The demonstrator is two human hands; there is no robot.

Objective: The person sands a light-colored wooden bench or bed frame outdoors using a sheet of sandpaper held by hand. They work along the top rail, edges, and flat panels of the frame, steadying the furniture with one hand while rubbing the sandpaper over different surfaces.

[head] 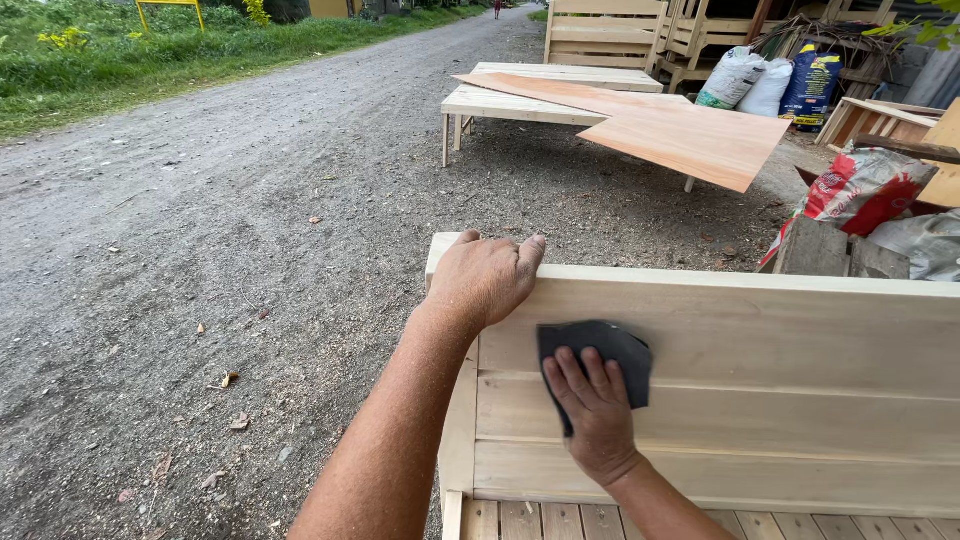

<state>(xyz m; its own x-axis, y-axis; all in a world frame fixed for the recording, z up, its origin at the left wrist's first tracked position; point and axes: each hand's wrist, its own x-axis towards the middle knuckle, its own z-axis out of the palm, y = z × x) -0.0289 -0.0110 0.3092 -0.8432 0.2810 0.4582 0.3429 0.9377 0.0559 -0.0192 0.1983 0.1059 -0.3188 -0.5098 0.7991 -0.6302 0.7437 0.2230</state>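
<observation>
A pale, unfinished wooden bench backrest [760, 340] of horizontal boards stands in front of me. My left hand [487, 276] grips its top rail near the left corner, fingers curled over the edge. My right hand [596, 410] presses a dark sheet of sandpaper [610, 345] flat against the upper board, fingers spread on it. The slatted seat [600, 520] shows at the bottom edge.
A gravel road [250, 200] runs along the left, with grass beyond. Ahead stand wooden bed frames [520, 100] with a plywood sheet [690, 135] laid over them. Sacks [765, 85], more furniture frames and scrap wood [835, 250] crowd the right.
</observation>
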